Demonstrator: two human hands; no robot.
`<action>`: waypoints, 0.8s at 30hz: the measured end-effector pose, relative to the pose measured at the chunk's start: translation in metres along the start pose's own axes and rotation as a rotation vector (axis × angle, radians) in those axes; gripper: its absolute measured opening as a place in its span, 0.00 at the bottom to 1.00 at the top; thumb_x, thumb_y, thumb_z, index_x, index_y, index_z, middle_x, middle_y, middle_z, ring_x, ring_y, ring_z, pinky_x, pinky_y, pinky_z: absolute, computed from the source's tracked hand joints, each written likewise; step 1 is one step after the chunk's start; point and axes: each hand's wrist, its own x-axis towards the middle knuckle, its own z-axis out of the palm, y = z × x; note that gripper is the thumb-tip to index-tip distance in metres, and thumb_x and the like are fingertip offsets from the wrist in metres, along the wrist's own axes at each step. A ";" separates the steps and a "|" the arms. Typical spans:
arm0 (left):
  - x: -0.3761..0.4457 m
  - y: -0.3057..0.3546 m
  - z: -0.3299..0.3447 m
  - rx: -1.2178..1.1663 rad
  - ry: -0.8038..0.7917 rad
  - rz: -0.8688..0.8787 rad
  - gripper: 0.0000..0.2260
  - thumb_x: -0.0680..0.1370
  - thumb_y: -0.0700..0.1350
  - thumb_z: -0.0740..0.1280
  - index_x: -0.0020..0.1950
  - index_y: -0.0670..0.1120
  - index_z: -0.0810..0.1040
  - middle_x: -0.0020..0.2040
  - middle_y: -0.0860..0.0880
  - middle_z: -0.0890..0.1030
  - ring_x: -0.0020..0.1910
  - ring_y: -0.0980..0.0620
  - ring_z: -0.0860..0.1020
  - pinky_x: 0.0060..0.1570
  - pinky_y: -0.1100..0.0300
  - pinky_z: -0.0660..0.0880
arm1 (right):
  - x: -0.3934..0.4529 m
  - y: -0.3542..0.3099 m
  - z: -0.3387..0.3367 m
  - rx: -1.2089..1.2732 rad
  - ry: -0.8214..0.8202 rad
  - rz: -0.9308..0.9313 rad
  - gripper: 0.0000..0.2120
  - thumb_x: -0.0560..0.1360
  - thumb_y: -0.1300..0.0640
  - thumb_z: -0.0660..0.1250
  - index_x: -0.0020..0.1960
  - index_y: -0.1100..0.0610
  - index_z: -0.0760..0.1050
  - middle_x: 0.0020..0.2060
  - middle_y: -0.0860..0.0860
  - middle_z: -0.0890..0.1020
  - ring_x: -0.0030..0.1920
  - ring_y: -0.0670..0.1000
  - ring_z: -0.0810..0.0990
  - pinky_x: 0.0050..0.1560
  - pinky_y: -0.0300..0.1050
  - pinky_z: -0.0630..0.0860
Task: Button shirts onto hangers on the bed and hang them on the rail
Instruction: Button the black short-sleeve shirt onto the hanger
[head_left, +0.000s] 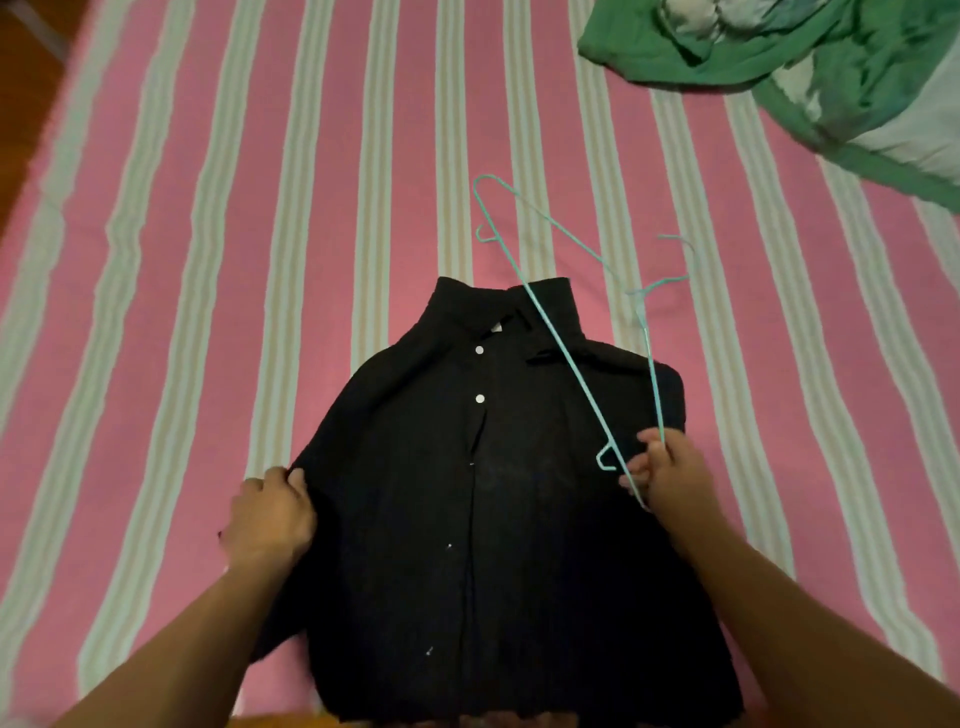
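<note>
While hands grip, shirt hem runs offscreen

Single head-worn view, angled steeply down, close over the striped bed, facing its far edge.

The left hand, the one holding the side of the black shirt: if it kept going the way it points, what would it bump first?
Probably the black shirt: the left hand already grips its edge, fingers pointing inward across the cloth.

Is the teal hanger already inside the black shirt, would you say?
No, the teal hanger is held above the black shirt by the right hand.
</note>
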 end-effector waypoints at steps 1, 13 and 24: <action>-0.002 -0.015 -0.001 0.051 0.005 0.014 0.20 0.85 0.56 0.50 0.59 0.44 0.75 0.56 0.37 0.78 0.54 0.34 0.76 0.57 0.39 0.75 | -0.004 0.012 0.004 -0.044 -0.001 0.015 0.10 0.83 0.63 0.54 0.54 0.59 0.74 0.36 0.59 0.76 0.33 0.56 0.78 0.37 0.48 0.78; 0.070 -0.068 -0.112 0.182 0.199 -0.146 0.16 0.82 0.49 0.63 0.64 0.39 0.73 0.62 0.30 0.72 0.62 0.29 0.71 0.61 0.38 0.71 | -0.035 0.029 0.011 -0.371 0.171 -0.085 0.10 0.85 0.60 0.53 0.52 0.55 0.73 0.36 0.57 0.78 0.38 0.61 0.78 0.38 0.49 0.71; -0.022 0.176 0.045 0.096 -0.071 0.310 0.21 0.82 0.53 0.65 0.69 0.45 0.65 0.66 0.42 0.70 0.65 0.40 0.71 0.54 0.43 0.75 | -0.062 0.032 -0.036 -0.529 0.220 -0.112 0.07 0.84 0.60 0.58 0.46 0.55 0.70 0.34 0.51 0.74 0.33 0.51 0.69 0.36 0.49 0.63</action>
